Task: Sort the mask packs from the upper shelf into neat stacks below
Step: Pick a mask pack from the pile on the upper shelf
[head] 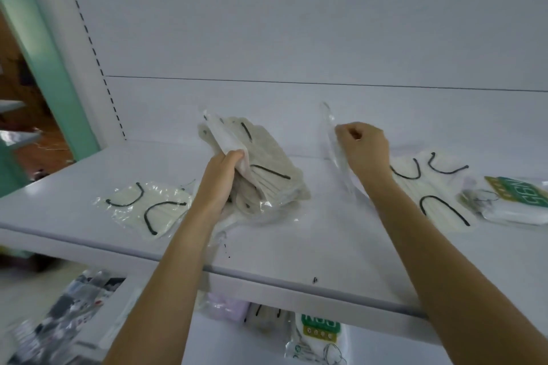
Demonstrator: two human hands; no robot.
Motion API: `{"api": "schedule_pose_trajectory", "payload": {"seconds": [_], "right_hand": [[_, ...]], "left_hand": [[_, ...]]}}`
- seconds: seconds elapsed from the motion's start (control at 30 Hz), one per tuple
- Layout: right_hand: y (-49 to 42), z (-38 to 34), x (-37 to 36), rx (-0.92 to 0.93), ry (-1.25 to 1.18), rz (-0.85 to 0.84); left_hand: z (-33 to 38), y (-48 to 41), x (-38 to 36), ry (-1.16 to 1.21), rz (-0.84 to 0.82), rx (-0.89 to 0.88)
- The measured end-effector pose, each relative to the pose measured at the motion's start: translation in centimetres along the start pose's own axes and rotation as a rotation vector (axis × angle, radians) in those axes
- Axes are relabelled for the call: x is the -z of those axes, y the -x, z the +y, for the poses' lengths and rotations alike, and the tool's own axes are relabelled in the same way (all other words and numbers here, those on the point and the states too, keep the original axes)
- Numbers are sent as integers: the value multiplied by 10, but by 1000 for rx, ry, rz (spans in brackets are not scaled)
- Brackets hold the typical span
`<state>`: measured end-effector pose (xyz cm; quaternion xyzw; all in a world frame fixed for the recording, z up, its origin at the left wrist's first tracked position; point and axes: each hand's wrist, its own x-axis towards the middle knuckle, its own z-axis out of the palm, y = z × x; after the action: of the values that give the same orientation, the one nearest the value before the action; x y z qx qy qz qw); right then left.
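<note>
Several clear packs of cream masks with black ear loops lie on the white upper shelf. My left hand grips a thick bundle of these mask packs, tilted up off the shelf at the middle. My right hand pinches the top edge of an upright clear pack, lifted at the shelf's back. One flat pack lies at the left. Another cream pack lies to the right of my right forearm.
A green-and-white labelled mask pack sits at the far right of the upper shelf. On the lower shelf lie a lilac pack, a cream pack and a green-labelled pack. Dark packs lie lower left. A green post stands left.
</note>
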<state>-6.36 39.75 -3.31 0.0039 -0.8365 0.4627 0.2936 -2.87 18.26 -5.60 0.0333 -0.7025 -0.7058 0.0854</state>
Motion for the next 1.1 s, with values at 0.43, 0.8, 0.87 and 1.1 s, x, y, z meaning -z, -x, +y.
{"api": "schedule_pose_trajectory", "payload": {"seconds": [0.43, 0.8, 0.87, 1.1], "right_hand": [[59, -70, -3, 339, -149, -708], [120, -68, -7, -111, -480, -474], [136, -74, -10, -134, -458, -462], [215, -95, -17, -333, -560, -451]], "left_hand": [[18, 53, -7, 181, -196, -143], [13, 97, 31, -37, 12, -236], [8, 108, 41, -46, 31, -260], [-4, 152, 85, -113, 125, -308]]}}
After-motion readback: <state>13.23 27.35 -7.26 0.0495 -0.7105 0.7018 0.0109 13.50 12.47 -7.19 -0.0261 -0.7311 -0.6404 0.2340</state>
